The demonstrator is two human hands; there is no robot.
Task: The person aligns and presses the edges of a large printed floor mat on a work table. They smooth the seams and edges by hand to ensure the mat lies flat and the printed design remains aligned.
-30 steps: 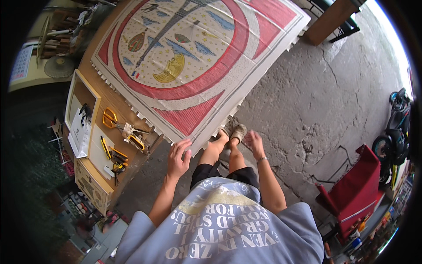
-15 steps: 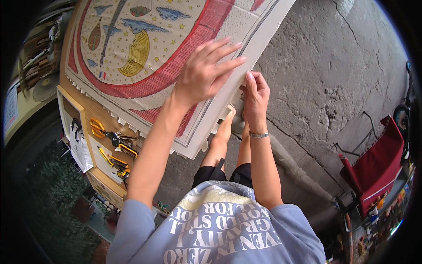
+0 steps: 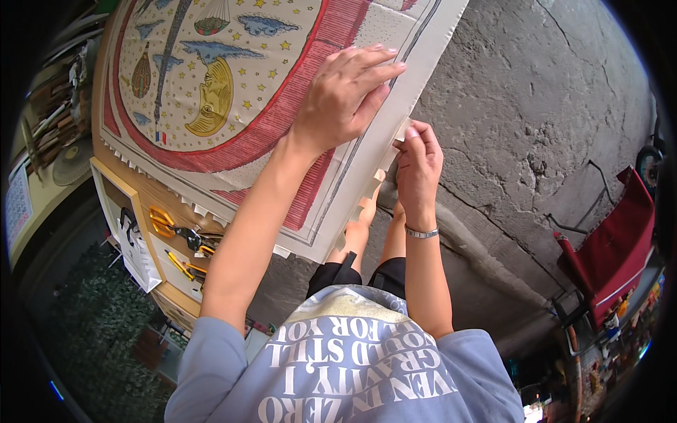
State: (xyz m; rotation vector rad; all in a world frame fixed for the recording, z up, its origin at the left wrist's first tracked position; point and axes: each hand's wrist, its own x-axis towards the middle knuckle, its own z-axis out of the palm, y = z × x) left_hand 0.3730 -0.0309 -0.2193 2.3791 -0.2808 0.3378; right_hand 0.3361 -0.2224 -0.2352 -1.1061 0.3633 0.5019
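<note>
A large printed sheet (image 3: 261, 67), with a yellow moon, stars, clouds and balloons inside a red oval band, covers a tabletop-like panel. Small cut tabs fringe its pale border along the near and right edges. Palm down, my left hand (image 3: 345, 95) lies on the right part of the sheet, its fingers stretched toward the pale border and holding nothing. Just beyond the right edge, my right hand (image 3: 421, 162) pinches a pale edge tab (image 3: 403, 132) between thumb and fingers. Whether the tab is being folded under cannot be seen.
Below the sheet's left edge, a wooden tray (image 3: 150, 236) holds orange-handled scissors (image 3: 161, 221) and yellow-handled cutting tools (image 3: 182, 265). A dark red folding chair (image 3: 612, 247) stands on the cracked concrete floor (image 3: 522, 106) to the right. Shelves and a fan are at the far left.
My left hand has shifted slightly right along the border, its fingers less spread. My right hand has moved a little right and down, still pinching the edge. The whole view has shifted slightly.
</note>
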